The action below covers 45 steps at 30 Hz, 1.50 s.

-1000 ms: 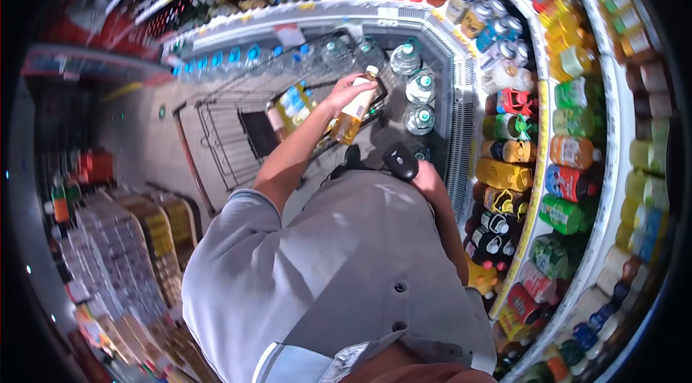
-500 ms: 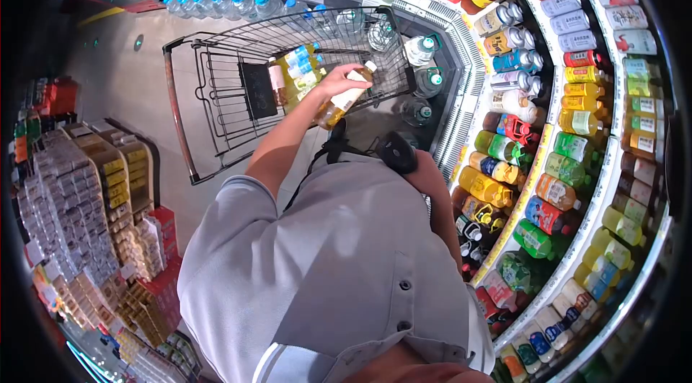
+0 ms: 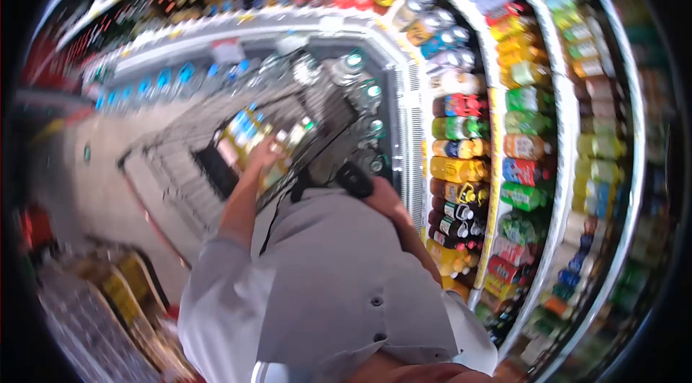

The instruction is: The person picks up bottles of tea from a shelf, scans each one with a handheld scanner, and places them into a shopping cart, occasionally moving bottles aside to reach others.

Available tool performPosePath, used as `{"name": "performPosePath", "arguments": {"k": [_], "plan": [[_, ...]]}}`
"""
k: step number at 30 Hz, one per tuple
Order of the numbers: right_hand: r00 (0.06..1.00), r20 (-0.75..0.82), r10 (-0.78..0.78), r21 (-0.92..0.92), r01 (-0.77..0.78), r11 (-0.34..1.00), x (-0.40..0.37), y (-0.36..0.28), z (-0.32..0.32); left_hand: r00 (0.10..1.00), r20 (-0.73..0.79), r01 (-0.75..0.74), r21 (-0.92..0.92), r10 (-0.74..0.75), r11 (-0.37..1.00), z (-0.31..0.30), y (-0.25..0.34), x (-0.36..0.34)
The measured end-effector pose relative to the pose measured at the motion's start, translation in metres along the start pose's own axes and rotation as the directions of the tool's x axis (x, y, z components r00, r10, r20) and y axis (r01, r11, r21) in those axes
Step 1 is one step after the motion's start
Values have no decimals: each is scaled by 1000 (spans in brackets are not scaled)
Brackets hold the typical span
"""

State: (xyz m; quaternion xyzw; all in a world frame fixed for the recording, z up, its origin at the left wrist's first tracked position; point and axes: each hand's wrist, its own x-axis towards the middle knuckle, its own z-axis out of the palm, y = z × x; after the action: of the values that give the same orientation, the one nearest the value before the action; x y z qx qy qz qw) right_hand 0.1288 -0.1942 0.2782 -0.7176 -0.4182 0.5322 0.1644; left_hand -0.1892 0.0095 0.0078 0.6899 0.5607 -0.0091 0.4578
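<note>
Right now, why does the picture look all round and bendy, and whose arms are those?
The camera sits on a person's head and looks down, so you see their own grey shirt and arms. Its lens bends everything into a circle. The left hand grips a yellowish bottle over a wire shopping cart, though it is blurry. The right hand holds a small dark gadget close to the body. Shelves full of colourful drinks curve along the right.

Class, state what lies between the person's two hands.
Head view: between left hand and right hand sit the wire cart rim and a black handheld device.
</note>
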Motion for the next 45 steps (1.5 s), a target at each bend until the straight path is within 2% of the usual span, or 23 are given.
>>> {"name": "performPosePath", "arguments": {"k": [2, 3, 4, 6, 7, 8, 9, 12, 15, 22, 24, 28, 30, 32, 34, 36, 37, 38, 39, 40, 41, 42, 45], "plan": [[990, -89, -111, 24, 114, 993, -3, -10, 5, 998, -9, -65, -47, 65, 997, -2, -2, -12], [989, -98, -111, 38, 116, 993, -2, -8, 9, 999, 10, 53, -125, -52, 991, -11, 21, -27], [988, -100, -113, 51, 119, 992, 1, -5, 13, 990, 2, 142, -34, -142, 989, -5, 9, -21], [993, -88, -77, 33, 80, 996, -2, -18, 15, 991, -88, 119, 194, -104, 974, -28, 35, -40], [988, -100, -118, 69, 125, 990, 1, -13, 19, 938, -344, -16, 97, 49, 995, -2, -31, -7], [985, -119, -124, 49, 130, 990, 4, -12, 22, 940, -315, 94, -140, -134, 986, -19, -14, -5], [982, -141, -129, 53, 138, 989, 3, -13, 22, 922, -367, 43, -212, -120, 976, -25, -14, 4], [959, -211, -191, 29, 201, 979, -6, -27, 11, 951, -292, -78, 76, 97, 994, -52, 9, 24], [842, -349, -411, 320, 520, 792, -27, -47, -4, 961, -182, -222, -51, 210, 974, -38, 18, 62], [737, -573, -357, 442, 645, 623, -71, -63, -47, 957, 87, -265, -112, 275, 958, 47, 102, 82], [573, -747, -337, 314, 751, 580, -89, -55, -69, 909, 90, -392, -153, 408, 907, 60, 139, 67], [558, -819, -133, 305, 620, 723, -95, 14, -116, 896, 105, -404, -216, 432, 889, 71, 233, 60], [448, -894, 17, 320, 609, 726, -107, 30, -147, 863, 133, -466, -166, 488, 869, 75, 276, 79], [256, -966, 17, 164, 562, 811, -109, 54, -183, 788, 132, -594, -97, 602, 799, 72, 344, 96], [165, -986, -7, 95, 603, 792, -95, 85, -226, 650, 104, -759, 43, 753, 649, 63, 442, 93], [240, -969, 57, 213, 695, 687, -102, 88, -275, 615, 125, -786, 15, 779, 618, 70, 535, 107], [93, -992, -88, 4, 713, 701, -105, 87, -298, 455, 29, -879, 175, 890, 444, 72, 585, 96], [14, -991, -137, -77, 763, 641, -114, 85, -319, 365, 83, -929, 91, 927, 357, 73, 640, 89], [85, -994, -75, 1, 666, 746, -129, 76, -341, 376, 137, -921, 165, 917, 353, 72, 696, 68], [149, -989, -3, 81, 549, 832, -139, 71, -359, 267, 82, -955, 157, 960, 252, 79, 741, 59], [-39, -997, -62, -74, 562, 824, -135, 77, -370, 176, 39, -968, 186, 984, 166, 84, 785, 43], [31, -999, 8, 26, 660, 751, -131, 85, -382, 79, -5, -974, 214, 997, 78, 89, 828, 25], [74, -997, 10, 56, 653, 755, -177, 73, -398, 21, -100, -951, 305, 995, 51, 107, 934, -17]]}}
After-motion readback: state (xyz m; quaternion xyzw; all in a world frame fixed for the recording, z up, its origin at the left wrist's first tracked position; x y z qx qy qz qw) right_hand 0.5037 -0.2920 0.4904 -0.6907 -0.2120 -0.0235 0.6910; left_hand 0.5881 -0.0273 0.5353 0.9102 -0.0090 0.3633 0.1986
